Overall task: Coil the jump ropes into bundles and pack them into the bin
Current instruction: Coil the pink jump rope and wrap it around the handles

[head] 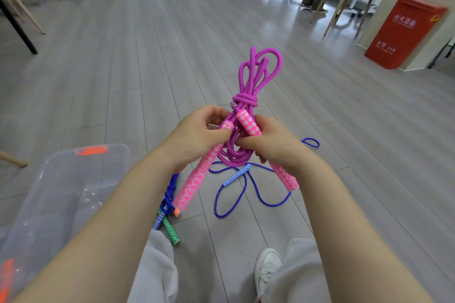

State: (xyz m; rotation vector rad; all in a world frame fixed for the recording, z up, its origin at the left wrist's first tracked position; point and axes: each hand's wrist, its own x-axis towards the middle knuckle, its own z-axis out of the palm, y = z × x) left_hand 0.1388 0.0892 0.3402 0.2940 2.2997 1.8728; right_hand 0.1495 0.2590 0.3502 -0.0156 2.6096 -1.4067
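Observation:
A purple jump rope (256, 76) with pink patterned handles is folded into long loops and knotted around its middle, held upright above the floor. My left hand (194, 135) grips one pink handle (194, 182) and the rope strands. My right hand (273, 145) holds the other pink handle (248, 122) with the strands. A blue jump rope (242, 189) lies uncoiled on the floor below. A bundled blue rope with blue, green and orange handles (167, 214) lies beside my left knee. The clear plastic bin (56, 192) with orange latches stands at the lower left.
Grey plank floor all around. A red fire-extinguisher box (403, 32) stands at the right by a wall. Wooden chair and table legs (24, 15) are at the far left, office chairs at the back. My knees and a white shoe (267, 268) are at the bottom.

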